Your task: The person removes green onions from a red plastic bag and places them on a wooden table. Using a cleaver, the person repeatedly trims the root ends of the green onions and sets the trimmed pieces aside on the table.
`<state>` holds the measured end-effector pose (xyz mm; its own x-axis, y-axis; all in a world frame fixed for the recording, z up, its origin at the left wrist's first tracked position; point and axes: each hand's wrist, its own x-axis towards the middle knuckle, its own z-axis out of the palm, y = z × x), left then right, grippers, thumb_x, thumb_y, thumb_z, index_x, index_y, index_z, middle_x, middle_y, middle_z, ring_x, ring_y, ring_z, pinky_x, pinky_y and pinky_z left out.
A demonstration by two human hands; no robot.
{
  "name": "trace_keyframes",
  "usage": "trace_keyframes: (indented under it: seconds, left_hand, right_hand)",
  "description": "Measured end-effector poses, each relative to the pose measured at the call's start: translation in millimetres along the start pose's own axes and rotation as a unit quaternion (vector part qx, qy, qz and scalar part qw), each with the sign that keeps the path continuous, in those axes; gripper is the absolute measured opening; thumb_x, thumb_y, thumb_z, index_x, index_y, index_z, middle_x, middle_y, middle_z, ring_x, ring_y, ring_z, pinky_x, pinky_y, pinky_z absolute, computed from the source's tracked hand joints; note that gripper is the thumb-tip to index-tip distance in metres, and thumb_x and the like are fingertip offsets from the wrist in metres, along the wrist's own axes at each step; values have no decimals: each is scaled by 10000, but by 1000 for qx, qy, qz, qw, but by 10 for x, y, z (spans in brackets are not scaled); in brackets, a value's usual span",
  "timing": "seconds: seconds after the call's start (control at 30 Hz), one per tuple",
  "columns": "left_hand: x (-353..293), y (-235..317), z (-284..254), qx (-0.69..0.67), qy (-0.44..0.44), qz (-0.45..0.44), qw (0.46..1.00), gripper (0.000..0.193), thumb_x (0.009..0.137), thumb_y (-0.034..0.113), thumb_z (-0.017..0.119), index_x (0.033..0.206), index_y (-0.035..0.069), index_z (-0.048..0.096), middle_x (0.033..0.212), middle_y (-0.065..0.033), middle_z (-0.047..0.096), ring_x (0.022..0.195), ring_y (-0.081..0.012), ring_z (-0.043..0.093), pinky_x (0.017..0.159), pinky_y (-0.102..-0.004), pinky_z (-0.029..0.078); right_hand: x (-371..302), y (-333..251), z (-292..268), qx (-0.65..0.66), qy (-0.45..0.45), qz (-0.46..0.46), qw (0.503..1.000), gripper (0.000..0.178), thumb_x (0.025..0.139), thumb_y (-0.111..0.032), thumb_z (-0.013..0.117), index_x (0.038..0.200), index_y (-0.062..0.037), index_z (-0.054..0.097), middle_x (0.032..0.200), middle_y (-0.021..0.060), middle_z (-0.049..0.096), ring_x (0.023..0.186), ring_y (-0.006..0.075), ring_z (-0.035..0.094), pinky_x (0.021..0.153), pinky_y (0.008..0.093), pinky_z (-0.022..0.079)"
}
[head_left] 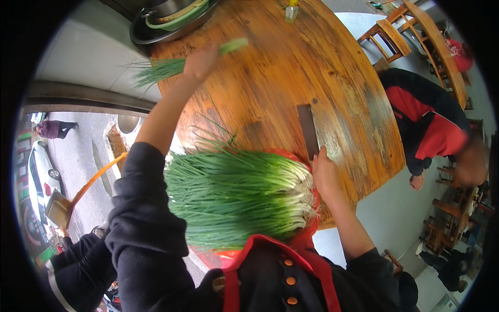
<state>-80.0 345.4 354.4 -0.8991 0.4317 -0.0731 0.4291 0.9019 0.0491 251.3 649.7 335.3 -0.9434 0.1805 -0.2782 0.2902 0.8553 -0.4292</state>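
My left hand (201, 63) is closed around a small bunch of scallions (162, 70), held over the far left of the wooden table. Their green tips point left, and their pale ends stick out to the right of my fist, slightly blurred. With my right hand (325, 177) I grip a knife (307, 130) at the table's near right; its dark, broad blade points away from me and lies low over the wood. Its handle is mostly hidden in my fingers. A large pile of scallions (234, 197) lies between my arms, white root ends toward my right hand, on a red plastic bag (316, 221).
Stacked basins (171, 34) stand at the table's far left corner. A small bottle (291, 12) sits at the far edge. Beyond the right edge a person in a black and red jacket (436, 117) leans over. Wooden stools (387, 39) stand behind. Another person's dark sleeve (78, 270) is at lower left.
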Motion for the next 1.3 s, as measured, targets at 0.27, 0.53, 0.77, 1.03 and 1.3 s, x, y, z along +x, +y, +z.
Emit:
trace_keyframes:
  seconds: [0.27, 0.53, 0.77, 1.03, 1.3]
  left_hand:
    - [-189, -51, 965, 88, 130, -1, 988, 752, 896, 450, 560, 1424, 0, 269, 1485, -182, 306, 1373, -346, 285, 1128, -430, 248]
    - [-1444, 1526, -108, -245, -169, 246, 922, 438, 880, 347, 618, 1168, 17, 597, 1188, -191, 588, 1141, -350, 537, 970, -416, 438]
    - [-2107, 1906, -22, -231, -162, 234, 930, 372, 891, 374, 600, 1066, 52, 660, 1072, -139, 633, 1026, -318, 593, 911, -402, 474]
    - [-1331, 1349, 75, -574, -348, -62, 739, 371, 971, 382, 509, 1022, 26, 602, 776, -10, 565, 715, -97, 537, 624, -254, 458]
    - [-1045, 1741, 1082, -448, -322, -66, 831, 293, 934, 294, 498, 967, 39, 639, 767, -67, 618, 653, -167, 583, 587, -320, 480]
  right_hand:
    - [-18, -20, 45, 24, 24, 5, 999, 216, 942, -129, 491, 1047, 55, 450, 746, 284, 607, 681, 458, 605, 573, 527, 469]
    - [-4, 140, 35, 13, 45, -35, 998, 253, 931, -133, 520, 1067, 75, 472, 652, 259, 599, 609, 433, 605, 533, 501, 473]
    - [24, 291, 69, 39, 44, -27, 998, 363, 924, -165, 527, 1181, 85, 469, 653, 254, 608, 626, 425, 619, 559, 494, 498]
    - [81, 315, 76, 77, 49, 3, 996, 421, 916, -199, 532, 1242, 59, 468, 705, 280, 622, 675, 443, 629, 603, 504, 508]
    - [29, 166, -212, 74, 63, -15, 995, 401, 916, -181, 544, 1210, 86, 495, 708, 295, 614, 684, 427, 640, 578, 473, 504]
